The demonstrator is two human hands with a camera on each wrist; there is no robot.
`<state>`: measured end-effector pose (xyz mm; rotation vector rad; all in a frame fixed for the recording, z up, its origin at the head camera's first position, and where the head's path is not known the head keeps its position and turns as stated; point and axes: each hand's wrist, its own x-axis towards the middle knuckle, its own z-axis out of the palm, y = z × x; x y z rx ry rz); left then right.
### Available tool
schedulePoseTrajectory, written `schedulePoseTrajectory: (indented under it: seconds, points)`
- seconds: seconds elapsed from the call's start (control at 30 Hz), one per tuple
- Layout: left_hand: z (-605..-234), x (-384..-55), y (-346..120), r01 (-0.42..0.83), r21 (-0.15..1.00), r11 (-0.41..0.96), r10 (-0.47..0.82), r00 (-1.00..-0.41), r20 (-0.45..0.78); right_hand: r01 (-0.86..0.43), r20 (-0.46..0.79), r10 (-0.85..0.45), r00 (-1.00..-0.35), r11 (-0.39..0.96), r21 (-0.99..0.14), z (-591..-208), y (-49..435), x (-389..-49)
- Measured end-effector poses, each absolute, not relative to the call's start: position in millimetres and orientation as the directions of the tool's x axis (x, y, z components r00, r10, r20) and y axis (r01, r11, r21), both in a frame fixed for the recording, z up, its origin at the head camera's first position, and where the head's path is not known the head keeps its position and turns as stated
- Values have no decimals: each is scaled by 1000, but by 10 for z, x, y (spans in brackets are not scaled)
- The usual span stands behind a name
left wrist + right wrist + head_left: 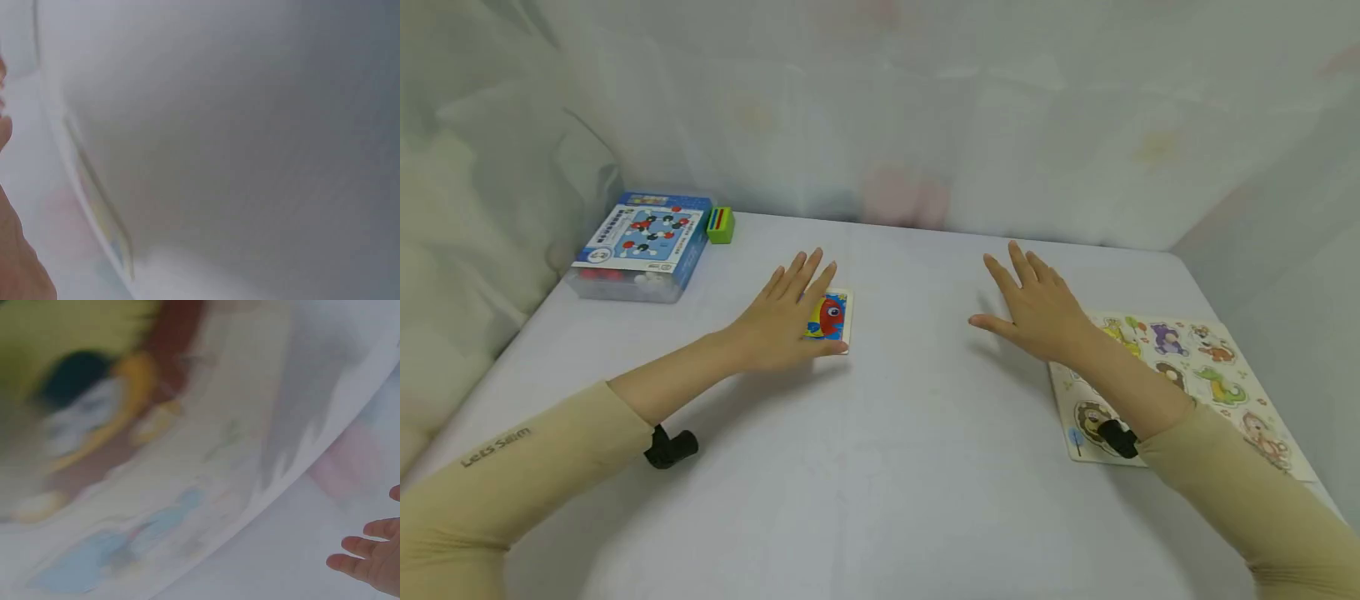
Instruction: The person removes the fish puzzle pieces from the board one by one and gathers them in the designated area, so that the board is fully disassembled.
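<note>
My left hand [778, 323] hovers palm down with fingers spread, partly covering a small picture puzzle [831, 317] of a red and yellow fish on blue. In the left wrist view that puzzle [103, 206] is blurred and seen edge-on. With straight fingers and the thumb out, my right hand [1041, 312] is held over the table, just left of a large animal puzzle board [1221, 367]. The right forearm crosses above the board and hides part of it. In the right wrist view the board [219, 425] fills the left side. Neither hand holds anything.
A boxed molecule model set [643, 242] lies at the back left, with a small green block [720, 225] carrying coloured stripes beside it. White cloth covers the table [887, 467], and pale curtains [925, 108] hang behind and at both sides.
</note>
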<state>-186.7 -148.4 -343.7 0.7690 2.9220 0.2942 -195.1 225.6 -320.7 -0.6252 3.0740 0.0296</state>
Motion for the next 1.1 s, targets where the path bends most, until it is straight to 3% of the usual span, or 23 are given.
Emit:
schedulePoseTrajectory:
  seconds: [0.17, 0.37, 0.77, 1.1]
  points:
    - [-3326, -2054, -1661, 485, 372, 792, 539, -841, -51, -440, 22, -439, -898, 897, -47, -3122, 1984, -2013]
    - [-3274, -2226, -1904, 368, 551, 749, 508, -853, -121, -510, 70, -506, -860, 845, -162, -3086, 1633, -2127]
    - [-3343, -2358, -2222, 231, 604, 763, 449, -861, -238, -518, 13, -551, -835, 776, -359, -3166, 963, -2345]
    - [-3559, -2459, -2329, 215, 603, 768, 464, -836, -293, -478, -45, -596, -801, 685, -550, -3270, 546, -2483]
